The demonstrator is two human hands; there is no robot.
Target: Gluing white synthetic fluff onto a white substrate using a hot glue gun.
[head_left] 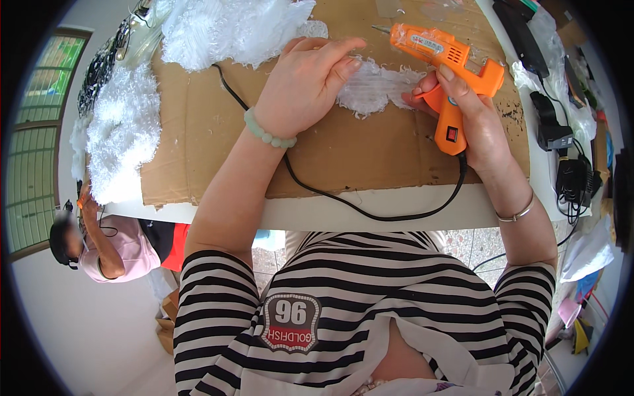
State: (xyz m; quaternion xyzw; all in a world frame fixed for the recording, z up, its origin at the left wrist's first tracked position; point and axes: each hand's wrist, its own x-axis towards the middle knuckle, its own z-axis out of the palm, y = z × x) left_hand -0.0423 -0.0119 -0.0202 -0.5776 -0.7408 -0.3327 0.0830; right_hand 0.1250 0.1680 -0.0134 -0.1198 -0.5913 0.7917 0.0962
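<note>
Cardboard (188, 135) covers most of a white table (297, 212), and one small piece of frayed white fringe (376, 87) lies on it between the person's two hands. Right hand (465, 109) wraps the handle of one orange glue gun (457, 50), fingers curled round at the trigger, its nozzle pointing left above the far side of the fringe. Left hand (310, 82) is palm down and half spread, index finger and thumb parted, at the fringe's left edge; whether it presses on the fringe I cannot tell. One black cord (343, 201) loops from the handle along the near edge and passes beneath the left forearm. Two larger heaps of white fringe lie beyond, one at the far left (228, 33), the other nearer along the left edge (124, 135). For containers, brown cardboard boxes (168, 317) stand low at the left, their contents hidden, near one co-worker in a pink top (125, 245). At the table's right side sit a black power adapter (551, 129) and coiled black cable (573, 178).
</note>
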